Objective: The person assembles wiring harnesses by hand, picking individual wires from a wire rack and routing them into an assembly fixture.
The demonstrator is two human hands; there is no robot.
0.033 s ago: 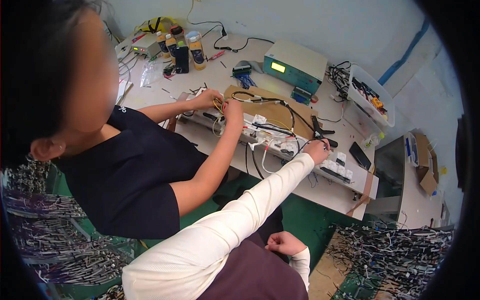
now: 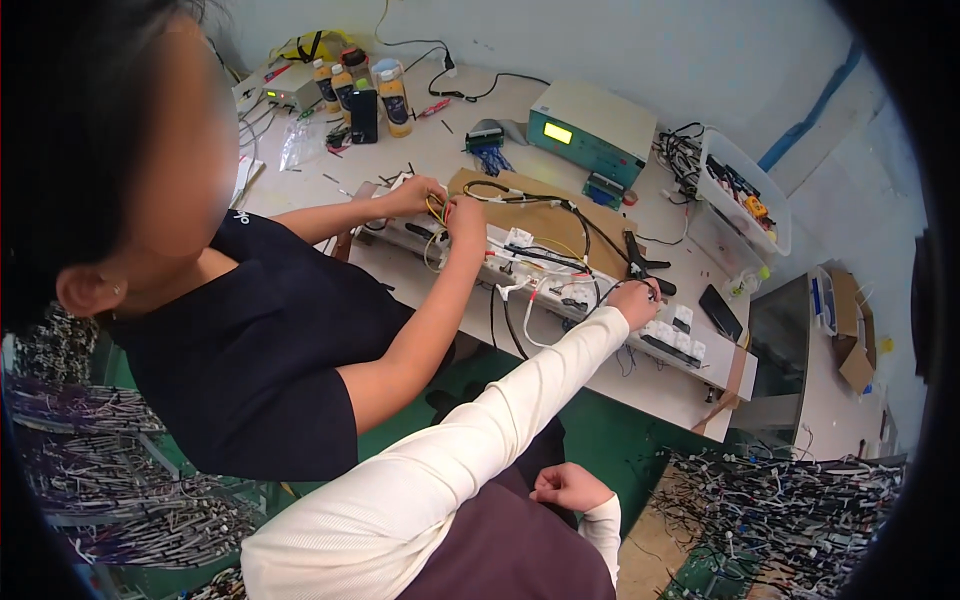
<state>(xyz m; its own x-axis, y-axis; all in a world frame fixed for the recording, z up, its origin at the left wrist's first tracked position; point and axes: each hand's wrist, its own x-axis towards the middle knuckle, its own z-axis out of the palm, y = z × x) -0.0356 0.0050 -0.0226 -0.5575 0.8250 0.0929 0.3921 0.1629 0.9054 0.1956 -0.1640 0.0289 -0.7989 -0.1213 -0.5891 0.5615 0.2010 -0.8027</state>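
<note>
My left hand (image 2: 634, 303) reaches across to the right part of a long white fixture board (image 2: 510, 262). Its fingers are closed around the end of a black cable, though the fingertips are partly hidden. White connector blocks (image 2: 672, 336) sit just right of it on the board. My right hand (image 2: 572, 487) is held near my waist, fingers curled in, with nothing visible in it. A black wire harness (image 2: 545, 203) with white connectors runs along the board. At the board's left end, a co-worker's hands (image 2: 440, 208) handle yellow and green wires (image 2: 436, 210).
A teal and white tester (image 2: 590, 130) with a lit screen stands behind the board. A black clamp (image 2: 640, 262) and a phone (image 2: 720, 312) lie to the right, below a clear bin (image 2: 745, 190). Bottles (image 2: 395, 105) stand at the back left. Wire bundles (image 2: 800, 520) hang at lower right.
</note>
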